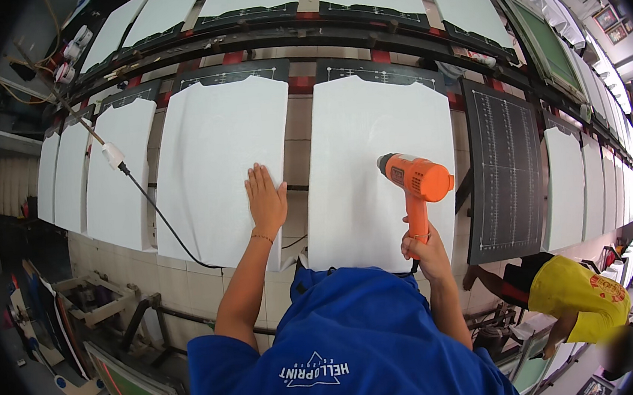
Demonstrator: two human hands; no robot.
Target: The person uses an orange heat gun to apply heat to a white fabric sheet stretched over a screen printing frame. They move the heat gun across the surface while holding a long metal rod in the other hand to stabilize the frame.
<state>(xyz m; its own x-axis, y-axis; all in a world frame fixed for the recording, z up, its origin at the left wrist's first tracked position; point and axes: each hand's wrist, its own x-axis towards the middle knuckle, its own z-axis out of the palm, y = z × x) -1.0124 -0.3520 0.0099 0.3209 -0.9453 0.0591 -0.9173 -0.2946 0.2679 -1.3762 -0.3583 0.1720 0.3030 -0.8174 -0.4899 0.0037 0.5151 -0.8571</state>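
My left hand (265, 200) lies flat, fingers together, on the right edge of a white fabric panel (212, 161) laid on a dark pallet. My right hand (427, 252) grips the handle of an orange heat gun (418, 181), whose nozzle points left at the neighbouring white fabric panel (363, 171). The gun hovers over that panel's right half. Its black cord (156, 211) runs left across the first panel up to a white plug (112, 154).
More white panels line the long row of pallets left, right and behind. A bare black gridded pallet (506, 173) sits right of the gun. Another person in a yellow shirt (577, 299) bends at lower right. Framed screens (134, 390) lean on the floor lower left.
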